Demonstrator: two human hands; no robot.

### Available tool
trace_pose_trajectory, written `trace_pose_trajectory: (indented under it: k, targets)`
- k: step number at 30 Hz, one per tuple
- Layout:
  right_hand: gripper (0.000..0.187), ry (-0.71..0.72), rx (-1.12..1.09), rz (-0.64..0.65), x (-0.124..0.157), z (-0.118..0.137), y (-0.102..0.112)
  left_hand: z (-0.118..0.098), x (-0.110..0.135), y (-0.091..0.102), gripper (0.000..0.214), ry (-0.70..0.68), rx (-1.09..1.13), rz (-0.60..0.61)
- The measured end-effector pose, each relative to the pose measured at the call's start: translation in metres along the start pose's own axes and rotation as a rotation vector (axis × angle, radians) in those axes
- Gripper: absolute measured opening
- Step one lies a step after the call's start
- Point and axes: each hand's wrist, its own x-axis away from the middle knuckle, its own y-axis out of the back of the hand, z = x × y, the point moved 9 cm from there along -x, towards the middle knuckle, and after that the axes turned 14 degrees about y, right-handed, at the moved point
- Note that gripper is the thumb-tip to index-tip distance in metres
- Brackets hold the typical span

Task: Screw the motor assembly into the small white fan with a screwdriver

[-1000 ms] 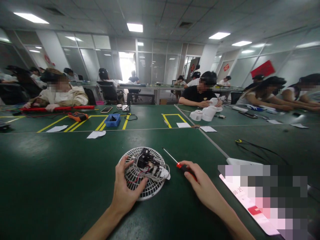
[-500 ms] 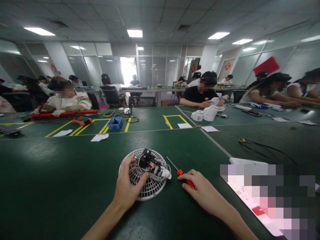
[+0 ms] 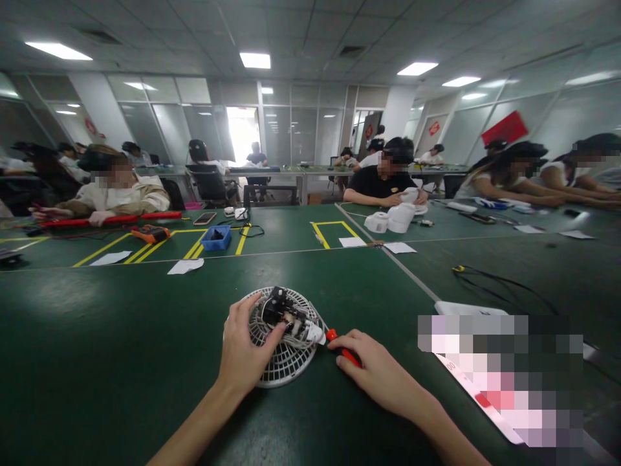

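A round white fan grille (image 3: 286, 372) lies on the green table in front of me. On it rests a black fan motor (image 3: 274, 309) with wires and a white end piece. My left hand (image 3: 247, 343) curves around the motor's left side, fingers at the far side and thumb on the near side. Held in my right hand (image 3: 366, 359) is a screwdriver (image 3: 350, 357) with a red and black handle. Its shaft points up and left, along the right edge of the grille; the tip is hard to make out.
A blue bin (image 3: 216, 238) of dark parts, an orange-black meter (image 3: 150, 233) and paper slips (image 3: 185, 266) lie across the table. A looped black cable (image 3: 499, 281) and a pinkish-white flat object (image 3: 480, 395), partly blurred out, are at right. Co-workers sit opposite and to the right.
My right hand has brought the screwdriver left, up against the grille's edge. My left hand's thumb has moved up onto the motor. The whole view has shifted slightly.
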Motion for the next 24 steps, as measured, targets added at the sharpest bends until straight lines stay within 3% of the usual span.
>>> trace_pose_trajectory:
  k: [4,8,16,20,24]
  targets:
    - [0.030,0.007,0.025,-0.009,-0.003,0.003,-0.003,-0.001,0.001,0.003,0.085,-0.006,0.072,-0.065]
    - [0.030,-0.017,0.082,-0.025,-0.004,-0.002,-0.003,-0.002,0.001,0.005,0.092,-0.010,0.102,-0.090]
    - [0.029,-0.083,0.135,-0.037,-0.002,-0.009,-0.001,-0.006,-0.010,-0.001,0.049,0.036,0.015,0.054]
    - [0.028,-0.115,0.170,-0.055,0.000,-0.011,0.003,0.001,-0.018,0.008,0.048,0.081,0.055,0.059]
    - [0.029,-0.166,0.221,-0.068,0.002,-0.017,0.008,0.026,-0.029,0.024,0.063,0.220,0.040,0.079]
